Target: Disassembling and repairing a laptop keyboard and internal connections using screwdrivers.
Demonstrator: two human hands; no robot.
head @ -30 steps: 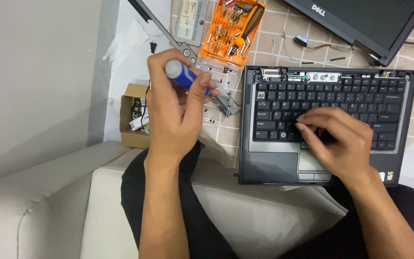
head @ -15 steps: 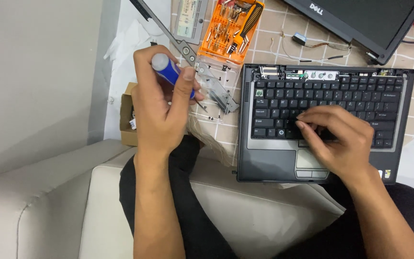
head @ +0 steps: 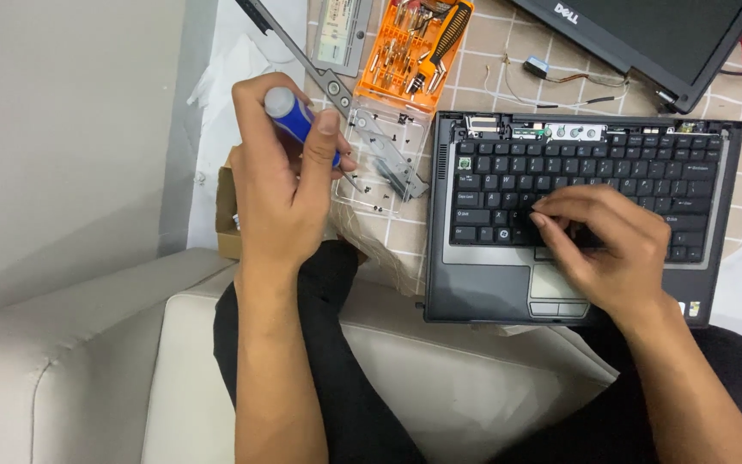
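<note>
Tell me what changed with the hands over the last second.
The left hand drew the blue-handled screwdriver a little left, away from the laptop base, keeping its grip throughout. The right hand stayed on the keyboard. The orange bit case and the clear tray did not move.

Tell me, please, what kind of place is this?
Probably a home spot used for laptop repair, not a workshop: a white cushioned sofa edge, a checked beige cloth under a dark grey opened laptop base, and an orange plastic case of screwdriver bits.
</note>
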